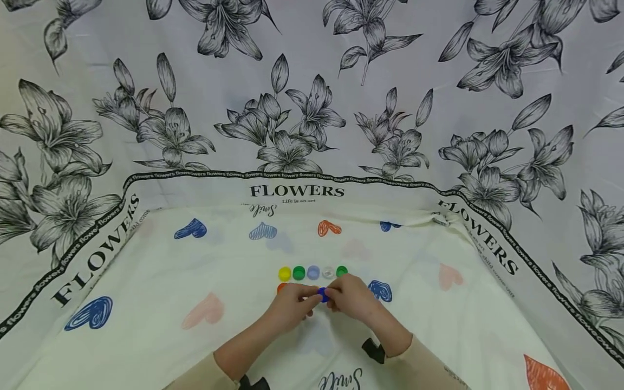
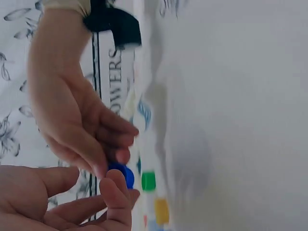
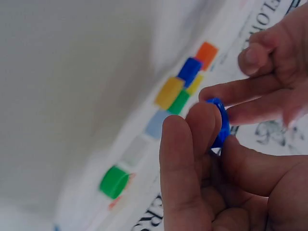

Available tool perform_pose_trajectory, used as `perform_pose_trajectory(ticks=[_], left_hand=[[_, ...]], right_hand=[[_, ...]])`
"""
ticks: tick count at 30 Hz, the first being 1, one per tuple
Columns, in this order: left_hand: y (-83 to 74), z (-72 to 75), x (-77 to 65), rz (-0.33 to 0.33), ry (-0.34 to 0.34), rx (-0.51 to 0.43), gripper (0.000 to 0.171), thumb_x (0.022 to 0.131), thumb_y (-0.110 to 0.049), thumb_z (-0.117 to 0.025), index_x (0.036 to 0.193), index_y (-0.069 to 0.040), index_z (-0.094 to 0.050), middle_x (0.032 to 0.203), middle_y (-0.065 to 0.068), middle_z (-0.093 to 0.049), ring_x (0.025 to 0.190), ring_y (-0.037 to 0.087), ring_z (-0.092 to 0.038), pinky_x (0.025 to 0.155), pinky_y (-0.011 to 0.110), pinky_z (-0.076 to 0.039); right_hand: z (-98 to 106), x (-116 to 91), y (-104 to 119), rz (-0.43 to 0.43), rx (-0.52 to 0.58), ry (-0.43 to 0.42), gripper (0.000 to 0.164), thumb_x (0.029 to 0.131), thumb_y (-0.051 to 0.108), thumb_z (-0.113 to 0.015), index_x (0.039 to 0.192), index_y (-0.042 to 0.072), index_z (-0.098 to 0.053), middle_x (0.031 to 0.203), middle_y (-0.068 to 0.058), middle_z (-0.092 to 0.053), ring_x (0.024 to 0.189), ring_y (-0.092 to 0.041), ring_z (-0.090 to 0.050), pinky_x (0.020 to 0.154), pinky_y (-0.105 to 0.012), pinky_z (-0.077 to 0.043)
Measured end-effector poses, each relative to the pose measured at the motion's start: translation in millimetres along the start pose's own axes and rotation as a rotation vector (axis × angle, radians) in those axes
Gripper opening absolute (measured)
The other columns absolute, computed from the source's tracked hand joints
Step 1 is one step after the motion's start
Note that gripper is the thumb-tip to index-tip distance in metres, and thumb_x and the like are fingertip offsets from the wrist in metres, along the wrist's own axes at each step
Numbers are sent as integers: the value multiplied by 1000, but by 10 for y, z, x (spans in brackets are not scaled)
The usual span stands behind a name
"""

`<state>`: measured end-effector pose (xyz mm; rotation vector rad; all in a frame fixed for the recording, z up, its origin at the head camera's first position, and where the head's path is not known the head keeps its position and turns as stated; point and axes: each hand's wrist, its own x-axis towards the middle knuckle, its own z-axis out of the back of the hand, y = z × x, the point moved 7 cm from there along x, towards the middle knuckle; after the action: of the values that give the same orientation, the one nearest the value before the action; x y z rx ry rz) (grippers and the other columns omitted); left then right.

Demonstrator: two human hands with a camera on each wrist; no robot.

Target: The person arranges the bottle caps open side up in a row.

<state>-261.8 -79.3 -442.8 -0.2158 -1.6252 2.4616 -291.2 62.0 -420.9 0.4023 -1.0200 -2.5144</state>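
A small blue bottle cap (image 1: 323, 295) is held up between both hands, just in front of rows of other caps. My right hand (image 1: 355, 297) pinches it between thumb and fingers; in the right wrist view the blue cap (image 3: 221, 123) stands on edge there. From the other side my left hand (image 1: 290, 306) holds it at the fingertips, seen close in the left wrist view. Behind the hands lie a yellow cap (image 1: 285, 273), a green cap (image 1: 299, 272), a light blue cap (image 1: 313, 272) and a clear cap (image 1: 328, 272). An orange cap (image 1: 281, 287) peeks out beside the left hand.
A second green cap (image 1: 342, 270) ends the back row. The hands hide much of the front row, where another blue cap (image 3: 189, 70) and an amber cap (image 3: 169, 93) show. A heart-printed white cloth (image 1: 146, 260) covers the table; a flower-printed curtain (image 1: 312, 54) hangs behind.
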Motion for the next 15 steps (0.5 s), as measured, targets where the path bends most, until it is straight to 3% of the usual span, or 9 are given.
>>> perform_pose_trajectory(ticks=[5, 7, 11, 13, 15], left_hand=[[50, -273, -91, 171, 140, -224, 53, 102, -22, -64, 146, 5, -51, 99, 9, -72, 85, 26, -69, 82, 38, -57], [57, -352, -142, 220, 190, -317, 62, 101, -21, -65, 153, 4, -41, 117, 15, -70, 93, 28, -71, 93, 44, -54], [60, -423, -184, 262, 230, -386, 75, 99, -22, -68, 159, 0, -31, 156, 24, -40, 105, 30, -70, 106, 53, -44], [72, -437, -185, 261, 235, -402, 78, 98, -22, -68, 160, 1, -27, 165, 24, -22, 108, 32, -70, 108, 55, -41], [90, -450, -187, 264, 244, -408, 79, 99, -19, -68, 160, 4, -24, 166, 26, -18, 109, 33, -69, 109, 55, -40]], right_hand=[[53, 137, -239, -104, 13, -28, 24, 104, 13, -60, 89, 4, -76, 66, -2, -60, 58, -13, -52, 56, -24, -43], [60, 199, -305, -130, 4, -42, 25, 104, 15, -62, 86, 6, -76, 63, -1, -56, 56, -13, -50, 54, -23, -40], [41, 304, -381, -170, 7, -68, 24, 102, 17, -65, 86, 6, -78, 60, 1, -53, 55, -12, -50, 54, -23, -39], [26, 331, -390, -175, 9, -76, 21, 101, 17, -67, 88, 6, -80, 60, 1, -55, 55, -11, -51, 54, -23, -41], [9, 340, -385, -173, 14, -76, 18, 100, 15, -68, 92, 5, -80, 61, 1, -58, 56, -11, -52, 55, -23, -42]])
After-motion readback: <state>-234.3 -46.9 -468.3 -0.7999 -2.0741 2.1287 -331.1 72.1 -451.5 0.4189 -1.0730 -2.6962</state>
